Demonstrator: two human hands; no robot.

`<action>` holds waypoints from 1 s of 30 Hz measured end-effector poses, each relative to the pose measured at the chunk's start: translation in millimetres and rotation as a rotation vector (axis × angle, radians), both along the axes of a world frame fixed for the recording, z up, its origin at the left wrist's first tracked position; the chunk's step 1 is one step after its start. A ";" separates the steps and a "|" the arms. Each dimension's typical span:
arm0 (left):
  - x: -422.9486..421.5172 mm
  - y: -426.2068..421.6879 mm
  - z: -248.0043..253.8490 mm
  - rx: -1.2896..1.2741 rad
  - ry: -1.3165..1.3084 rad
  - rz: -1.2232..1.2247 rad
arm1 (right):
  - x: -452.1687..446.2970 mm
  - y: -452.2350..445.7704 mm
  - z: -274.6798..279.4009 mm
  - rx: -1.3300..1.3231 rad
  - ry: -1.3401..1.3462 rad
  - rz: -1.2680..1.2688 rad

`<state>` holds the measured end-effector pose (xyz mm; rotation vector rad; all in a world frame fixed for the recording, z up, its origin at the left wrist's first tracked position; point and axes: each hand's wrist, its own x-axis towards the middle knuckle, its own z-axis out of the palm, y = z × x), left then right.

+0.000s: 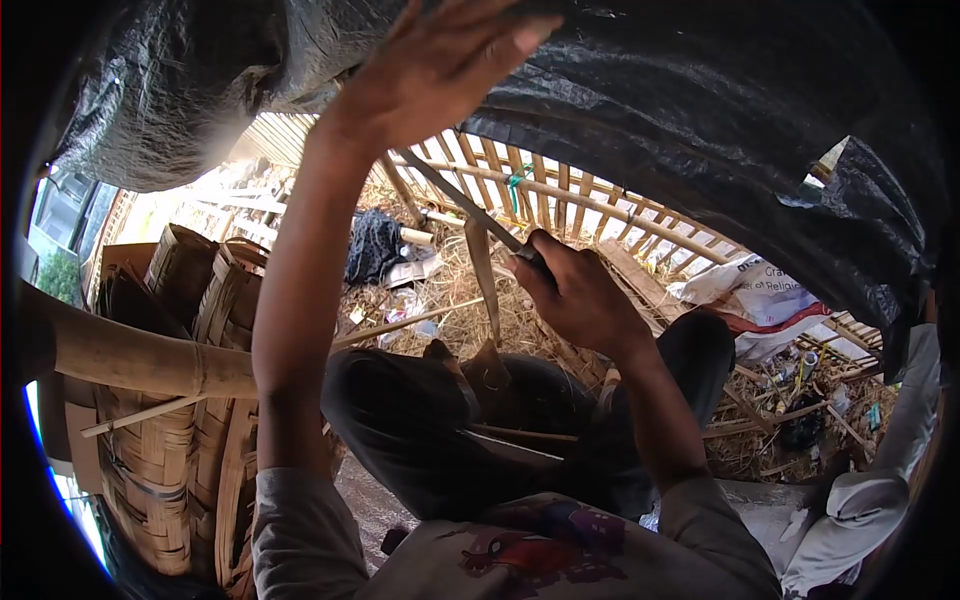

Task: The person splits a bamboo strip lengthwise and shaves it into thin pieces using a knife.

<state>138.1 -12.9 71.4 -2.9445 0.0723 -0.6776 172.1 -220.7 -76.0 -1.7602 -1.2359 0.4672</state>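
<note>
Right hand (580,295) grips a long, slim, dark-bladed knife (462,200)

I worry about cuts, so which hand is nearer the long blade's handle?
Right. The right hand is closed around the handle; the left hand is raised open, apart from it, up toward the other end of the blade in this view.

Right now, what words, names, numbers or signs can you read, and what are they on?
"Gra": on the crumpled white printed sheet, at the right; the word may be cut off.
"er of Religi": on the same sheet, just below; its start and end are unclear.
Bold letters above those: too cut off to read.
Shirt print: no readable words.
</note>
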 end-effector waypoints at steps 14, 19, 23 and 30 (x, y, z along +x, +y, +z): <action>11.2 15.9 -75.8 -0.275 0.301 0.091 | 7.2 5.7 1.8 -0.020 -0.040 -0.020; -0.3 11.1 -61.3 -0.193 0.002 -0.076 | 3.7 3.9 -2.9 0.057 -0.027 -0.030; -37.1 -6.0 -36.6 -0.198 -0.341 -0.329 | 8.3 3.7 -8.5 0.054 -0.010 -0.046; -83.2 -11.3 -82.2 -0.340 -0.699 -0.336 | 18.5 13.6 -12.7 -0.077 0.242 -0.017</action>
